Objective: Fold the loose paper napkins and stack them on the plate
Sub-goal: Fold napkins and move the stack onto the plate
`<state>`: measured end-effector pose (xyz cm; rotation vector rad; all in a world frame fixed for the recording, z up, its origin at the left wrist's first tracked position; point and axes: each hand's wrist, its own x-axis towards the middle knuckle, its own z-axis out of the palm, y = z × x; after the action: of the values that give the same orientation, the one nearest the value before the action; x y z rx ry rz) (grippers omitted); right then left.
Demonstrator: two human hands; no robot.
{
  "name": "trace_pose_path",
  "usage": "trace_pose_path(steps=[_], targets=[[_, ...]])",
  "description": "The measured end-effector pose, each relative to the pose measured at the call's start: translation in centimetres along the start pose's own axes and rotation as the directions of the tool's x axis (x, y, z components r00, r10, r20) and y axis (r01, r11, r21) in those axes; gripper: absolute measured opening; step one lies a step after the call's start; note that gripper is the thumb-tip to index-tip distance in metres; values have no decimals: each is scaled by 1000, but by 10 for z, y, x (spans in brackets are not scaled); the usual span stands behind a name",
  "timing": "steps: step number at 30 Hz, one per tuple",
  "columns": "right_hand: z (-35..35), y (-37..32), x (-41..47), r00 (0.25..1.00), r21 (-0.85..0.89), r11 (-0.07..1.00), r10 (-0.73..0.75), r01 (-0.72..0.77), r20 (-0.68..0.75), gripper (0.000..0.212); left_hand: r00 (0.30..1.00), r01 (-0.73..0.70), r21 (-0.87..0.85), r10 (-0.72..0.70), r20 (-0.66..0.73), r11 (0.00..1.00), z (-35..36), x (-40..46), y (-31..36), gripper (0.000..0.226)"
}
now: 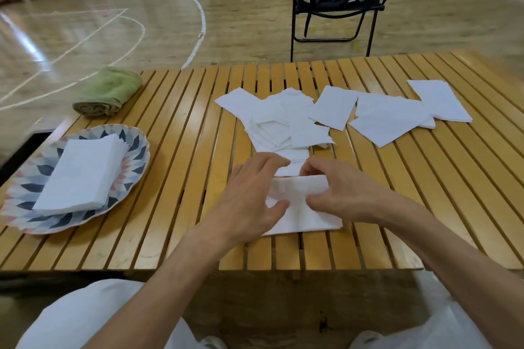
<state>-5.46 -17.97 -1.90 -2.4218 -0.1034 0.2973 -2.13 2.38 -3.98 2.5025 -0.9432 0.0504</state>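
Napkins lie in three places on the slatted wooden counter: a loose overlapping scatter spread across the far middle and right, a squared stack of folded ones sitting on the patterned plate at the left, and a single napkin in work just in front of the person, between the scatter and the near edge. By the look of it the paper is very light, thin and limp, with no stiffness of its own; it should crease easily, tear if tugged, and slide or lift at a breath, so I judge it is best taken by an edge or corner with fingertips, flattened with a soft palm, and carried to the plate supported from beneath or pinched along the fold. The gaps between the slats may catch a corner dragged across them. Both forearms reach forward from the near edge and converge over the single napkin. The left hand lies flat, fingers straight and slightly spread, pressing down the napkin's left part with the thumb laid on the paper. The right hand comes in from the right with its fingers bent; its fingertips and thumb seem to pinch the turned-over upper edge, bringing it over into a fold.
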Motion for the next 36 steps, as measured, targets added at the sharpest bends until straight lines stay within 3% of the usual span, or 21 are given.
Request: trace_pose_path(steps=[3,5,8,11,15,20,25,28,33,36], targets=[[-6,-11,-2,977,193,963,-161,186,-138,46,997,56,-164,-47,60,985,-8,11,2,35],[-14,-19,-3,949,411,878,-132,246,-285,57,990,128,-415,-143,-5,901,-15,15,9,15],[-19,-26,-5,936,729,621,-16,286,-353,59,954,118,-731,-281,-104,672,-26,16,24,23],[-14,-36,-6,937,818,488,0,306,-350,48,936,1,-839,-295,-191,544,-30,17,38,30],[-5,-38,-5,929,747,592,-7,302,-370,31,926,36,-859,-341,-165,511,-22,14,36,37],[12,-39,-2,931,679,696,40,236,-364,35,926,92,-882,-366,-96,462,-15,13,36,44],[15,-41,2,882,627,695,-20,351,-471,32,916,-13,-852,-336,-220,523,-14,17,42,41],[22,-38,3,896,610,729,-12,311,-444,33,915,20,-855,-354,-192,518,-7,15,38,46],[18,-44,4,860,593,704,-49,390,-507,30,913,-25,-835,-328,-243,549,-9,19,40,41],[20,-37,6,884,606,732,8,313,-467,26,917,22,-849,-349,-193,528,-6,18,35,46]])
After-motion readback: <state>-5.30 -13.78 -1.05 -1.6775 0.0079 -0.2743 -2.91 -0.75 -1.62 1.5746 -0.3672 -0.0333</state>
